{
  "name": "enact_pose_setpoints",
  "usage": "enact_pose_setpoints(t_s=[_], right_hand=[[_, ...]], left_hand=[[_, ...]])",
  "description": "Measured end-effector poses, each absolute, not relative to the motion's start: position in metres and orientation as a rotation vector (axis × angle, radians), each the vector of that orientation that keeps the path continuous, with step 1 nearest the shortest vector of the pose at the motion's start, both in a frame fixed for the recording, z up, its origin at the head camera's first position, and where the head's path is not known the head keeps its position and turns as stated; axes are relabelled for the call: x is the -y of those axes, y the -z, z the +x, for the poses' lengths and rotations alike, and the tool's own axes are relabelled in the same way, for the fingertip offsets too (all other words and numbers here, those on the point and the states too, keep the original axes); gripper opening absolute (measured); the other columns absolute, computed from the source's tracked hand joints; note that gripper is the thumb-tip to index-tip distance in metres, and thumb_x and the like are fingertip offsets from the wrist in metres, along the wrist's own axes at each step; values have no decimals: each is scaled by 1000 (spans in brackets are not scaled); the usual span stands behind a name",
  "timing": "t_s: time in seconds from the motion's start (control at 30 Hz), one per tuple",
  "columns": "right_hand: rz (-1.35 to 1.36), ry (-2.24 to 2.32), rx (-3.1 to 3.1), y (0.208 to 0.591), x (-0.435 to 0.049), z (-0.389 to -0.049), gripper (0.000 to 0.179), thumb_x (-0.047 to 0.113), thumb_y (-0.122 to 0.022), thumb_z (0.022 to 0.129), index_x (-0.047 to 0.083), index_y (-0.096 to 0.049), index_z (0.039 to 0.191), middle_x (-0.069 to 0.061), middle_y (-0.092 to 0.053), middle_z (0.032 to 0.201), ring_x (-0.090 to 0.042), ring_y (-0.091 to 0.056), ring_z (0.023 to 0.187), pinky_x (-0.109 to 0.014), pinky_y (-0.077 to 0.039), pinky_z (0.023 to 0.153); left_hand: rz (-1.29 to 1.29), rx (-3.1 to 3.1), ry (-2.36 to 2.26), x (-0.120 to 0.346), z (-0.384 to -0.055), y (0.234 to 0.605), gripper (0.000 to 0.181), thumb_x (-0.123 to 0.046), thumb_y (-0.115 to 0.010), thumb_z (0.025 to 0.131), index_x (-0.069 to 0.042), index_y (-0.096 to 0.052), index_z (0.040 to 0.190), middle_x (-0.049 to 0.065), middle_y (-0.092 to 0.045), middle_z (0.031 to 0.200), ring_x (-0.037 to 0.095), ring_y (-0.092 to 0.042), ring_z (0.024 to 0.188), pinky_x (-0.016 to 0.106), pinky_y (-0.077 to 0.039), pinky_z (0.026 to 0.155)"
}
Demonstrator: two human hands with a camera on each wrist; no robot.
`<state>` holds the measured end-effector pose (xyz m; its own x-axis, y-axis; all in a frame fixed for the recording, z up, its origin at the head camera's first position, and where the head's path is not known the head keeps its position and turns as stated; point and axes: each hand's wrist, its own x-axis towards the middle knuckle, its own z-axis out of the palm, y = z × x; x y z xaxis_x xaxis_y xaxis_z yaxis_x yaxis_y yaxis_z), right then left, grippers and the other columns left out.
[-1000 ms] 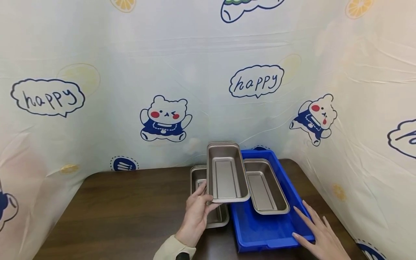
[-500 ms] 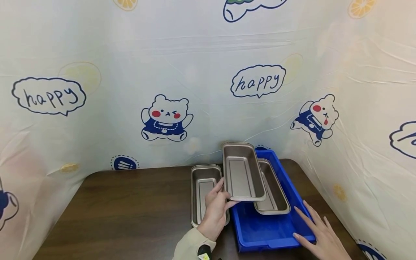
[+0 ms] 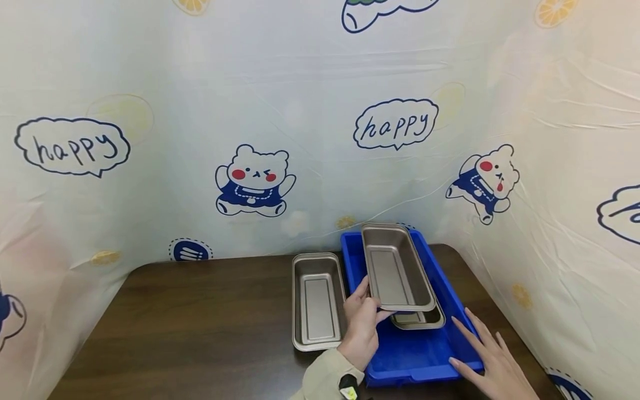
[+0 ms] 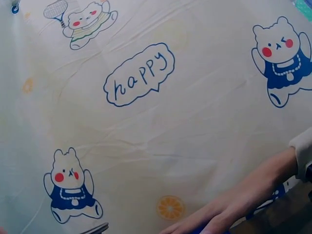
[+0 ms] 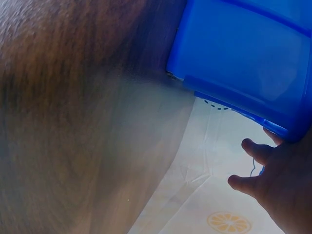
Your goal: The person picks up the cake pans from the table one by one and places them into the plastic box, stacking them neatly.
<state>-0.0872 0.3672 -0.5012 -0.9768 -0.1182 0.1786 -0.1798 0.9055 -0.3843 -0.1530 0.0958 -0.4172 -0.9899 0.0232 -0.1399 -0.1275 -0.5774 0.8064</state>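
In the head view my left hand (image 3: 361,330) grips the near left corner of a metal loaf pan (image 3: 395,272), thumb at the rim. That pan is held over the blue plastic tray (image 3: 395,372), above a second loaf pan (image 3: 434,319) of which mainly the near end shows. Along the tray's right side, my right hand (image 3: 495,361) has its fingers spread, with fingertips at the rim. The right wrist view also shows this right hand (image 5: 273,170) beside the blue tray (image 5: 243,53). In the left wrist view only a sliver of a pan rim (image 4: 97,228) appears at the bottom.
Another metal loaf pan (image 3: 319,303) stands on the dark wooden table (image 3: 210,316), just left of the tray. A printed cloth (image 3: 320,111) hangs behind the table and along both sides.
My left hand has carried the loaf pan rightward, from above the table pan to over the tray, covering most of the pan there. The right hand stays at the tray's edge.
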Motion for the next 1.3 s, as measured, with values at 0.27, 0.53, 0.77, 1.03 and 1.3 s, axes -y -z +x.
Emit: enact_pose_setpoints(t_s=[0.27, 0.53, 0.77, 1.03, 1.3], right_hand=[[231, -635, 2916, 502, -366, -87, 82, 47, -76, 93, 17, -44, 162, -22, -28, 168, -60, -38, 141, -88, -11, 110], [219, -626, 2917, 504, -366, -87, 84, 49, -76, 93, 17, -43, 163, -22, -28, 168, -60, -38, 141, -88, -16, 108], [221, -635, 2908, 503, -366, -88, 82, 48, -76, 93, 9, -47, 159, -23, -27, 168, -62, -37, 141, -87, -13, 110], [210, -619, 2914, 501, -366, -88, 83, 49, -76, 92, 11, -47, 160, -22, -27, 168, -60, -37, 142, -87, -16, 110], [215, -621, 2909, 500, -365, -88, 83, 48, -76, 92, 12, -46, 160, -23, -28, 168, -61, -38, 141, -87, -17, 109]], left_hand=[[-190, -1373, -2763, -121, -151, 421, 76, 25, -38, 80, 17, -35, 156, 40, -48, 149, 52, -54, 133, 63, -54, 97], [-215, -1419, -2764, -139, -144, 426, 70, 26, -38, 86, 15, -38, 156, 36, -52, 148, 50, -58, 130, 61, -57, 92], [-285, -1416, -2734, -148, -144, 433, 71, 27, -39, 86, 14, -37, 156, 39, -50, 149, 53, -58, 129, 62, -59, 90], [-320, -1409, -2745, -155, -148, 439, 75, 30, -37, 83, 15, -37, 156, 40, -49, 149, 55, -57, 128, 66, -57, 89], [-328, -1342, -2776, -157, -152, 441, 76, 30, -35, 83, 18, -30, 157, 44, -43, 151, 57, -52, 132, 68, -55, 91]])
